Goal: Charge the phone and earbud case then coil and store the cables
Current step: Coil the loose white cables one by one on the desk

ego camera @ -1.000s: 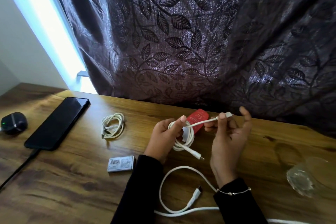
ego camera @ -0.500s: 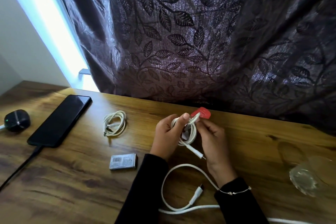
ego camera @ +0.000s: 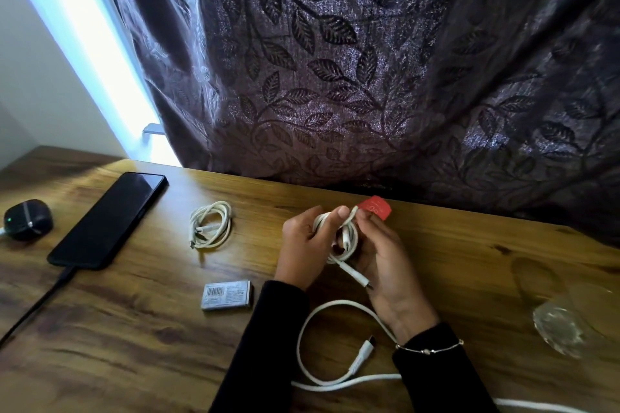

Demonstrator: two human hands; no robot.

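My left hand (ego camera: 303, 246) grips a small coil of white cable (ego camera: 345, 240) above the wooden table (ego camera: 134, 345). My right hand (ego camera: 385, 265) pinches the cable's loose end at the top of the coil; one plug hangs below it. A second coiled white cable (ego camera: 210, 224) lies on the table to the left. The black phone (ego camera: 109, 220) lies at the far left with a dark cable (ego camera: 33, 305) plugged into its near end. The dark earbud case (ego camera: 28, 220) sits beside it, a green light showing.
A thick flat white cable (ego camera: 322, 379) loops on the table near my forearms. A small grey box (ego camera: 226, 295) lies left of my left sleeve. A red packet (ego camera: 377, 208) lies behind my hands. A clear glass object (ego camera: 560, 329) sits at the right. A dark leaf-patterned curtain (ego camera: 369, 77) hangs behind.
My right hand brought the stretched-out cable end in to the coil and now holds it against the loops. The left hand kept its grip on the coil.
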